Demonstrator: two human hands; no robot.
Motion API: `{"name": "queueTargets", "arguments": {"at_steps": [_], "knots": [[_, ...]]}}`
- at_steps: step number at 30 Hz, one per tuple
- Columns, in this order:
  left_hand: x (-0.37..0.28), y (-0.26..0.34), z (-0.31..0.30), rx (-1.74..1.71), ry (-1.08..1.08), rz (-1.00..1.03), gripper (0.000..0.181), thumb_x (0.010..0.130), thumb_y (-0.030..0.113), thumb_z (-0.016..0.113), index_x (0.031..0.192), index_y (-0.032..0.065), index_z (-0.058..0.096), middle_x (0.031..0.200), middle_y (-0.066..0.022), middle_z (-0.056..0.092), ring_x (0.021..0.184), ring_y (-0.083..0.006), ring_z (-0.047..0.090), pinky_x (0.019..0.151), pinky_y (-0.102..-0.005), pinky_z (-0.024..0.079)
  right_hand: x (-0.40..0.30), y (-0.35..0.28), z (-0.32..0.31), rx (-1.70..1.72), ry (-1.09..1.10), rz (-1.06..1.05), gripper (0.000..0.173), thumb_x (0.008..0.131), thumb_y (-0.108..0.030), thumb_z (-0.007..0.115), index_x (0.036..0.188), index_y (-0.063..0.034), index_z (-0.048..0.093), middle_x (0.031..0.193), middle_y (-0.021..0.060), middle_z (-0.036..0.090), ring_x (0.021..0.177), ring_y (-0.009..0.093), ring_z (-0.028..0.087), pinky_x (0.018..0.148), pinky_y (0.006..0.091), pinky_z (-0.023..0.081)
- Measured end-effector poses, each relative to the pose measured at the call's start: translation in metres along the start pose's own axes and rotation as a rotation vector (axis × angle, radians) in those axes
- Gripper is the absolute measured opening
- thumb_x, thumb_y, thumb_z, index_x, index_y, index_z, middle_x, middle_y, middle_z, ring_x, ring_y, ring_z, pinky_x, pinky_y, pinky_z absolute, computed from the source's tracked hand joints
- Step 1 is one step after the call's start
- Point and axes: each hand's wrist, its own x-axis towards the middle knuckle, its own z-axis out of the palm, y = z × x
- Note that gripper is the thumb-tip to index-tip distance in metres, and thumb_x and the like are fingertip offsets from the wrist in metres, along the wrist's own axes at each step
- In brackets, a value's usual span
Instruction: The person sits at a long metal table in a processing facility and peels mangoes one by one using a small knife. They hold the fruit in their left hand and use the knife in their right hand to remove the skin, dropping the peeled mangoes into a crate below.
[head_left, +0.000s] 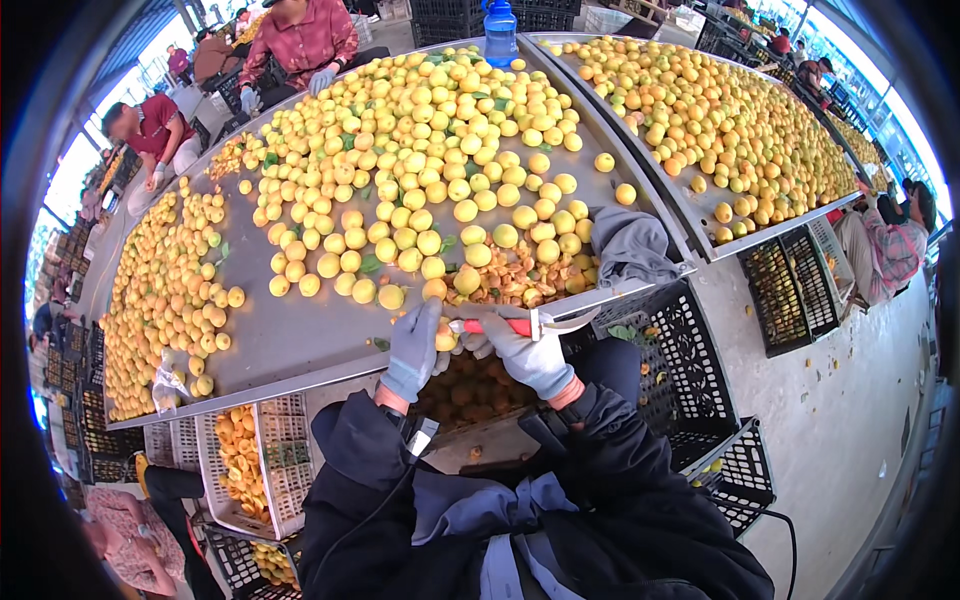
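Note:
My left hand (414, 346), in a grey-white work glove, grips a yellow apricot-like fruit (447, 337) just off the table's front edge. A red-handled tool (517, 327) lies across my gloved right hand (525, 352), which is closed around its handle. Its curved metal blade (574, 324) points right, away from the fruit. The narrow pale tip at the tool's other end meets the fruit; whether it has gone in, I cannot tell. Right beyond my hands, brownish fruit scraps (517, 274) lie among whole yellow fruits (405, 238) on the metal sorting table (300, 337).
A grey cloth (634, 244) lies at the table's front right corner. Black crates (675, 367) stand at my right, and a white crate (281, 450) holds cut fruit (241, 465) at lower left. A blue bottle (500, 34) stands at the far edge. Other people sit around the tables.

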Motion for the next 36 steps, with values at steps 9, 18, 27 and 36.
{"name": "queueTargets", "arguments": {"at_steps": [9,18,27,36], "knots": [[0.003,-0.007,-0.003,-0.026,-0.008,0.045,0.034,0.1,0.037,0.048,0.085,0.0068,0.056,0.063,-0.0019,0.054,0.037,-0.0094,0.044,0.031,-0.0243,0.03,0.003,-0.011,0.002,0.34,0.076,0.232,0.034,0.099,-0.027,0.051,0.097,0.0009,0.069,0.075,0.0095,0.071,0.055,0.013,0.064,0.048,0.0218,0.044],[0.006,-0.008,0.007,-0.189,0.091,0.026,0.036,0.098,0.039,0.049,0.085,0.0053,0.054,0.067,-0.0055,0.055,0.042,-0.0153,0.053,0.029,-0.0253,0.032,0.011,-0.003,0.005,0.341,0.149,0.357,0.04,0.101,-0.032,0.043,0.106,-0.0012,0.069,0.076,0.0077,0.072,0.056,0.012,0.065,0.046,0.0203,0.042],[0.006,0.006,0.007,-0.119,0.058,-0.049,0.037,0.099,0.04,0.048,0.084,0.0064,0.054,0.065,-0.0043,0.055,0.043,-0.0135,0.053,0.031,-0.0243,0.032,0.012,-0.021,0.004,0.394,0.164,0.296,0.03,0.096,-0.027,0.056,0.093,0.0006,0.068,0.068,0.0081,0.069,0.051,0.014,0.063,0.042,0.0227,0.042],[0.011,-0.01,0.013,-0.165,0.097,0.05,0.037,0.098,0.04,0.052,0.08,0.0078,0.055,0.064,-0.0022,0.053,0.044,-0.0122,0.051,0.036,-0.0251,0.036,0.015,-0.004,-0.001,0.419,0.164,0.334,0.038,0.098,-0.032,0.049,0.095,-0.0004,0.069,0.071,0.009,0.07,0.051,0.015,0.063,0.043,0.0216,0.043]]}}
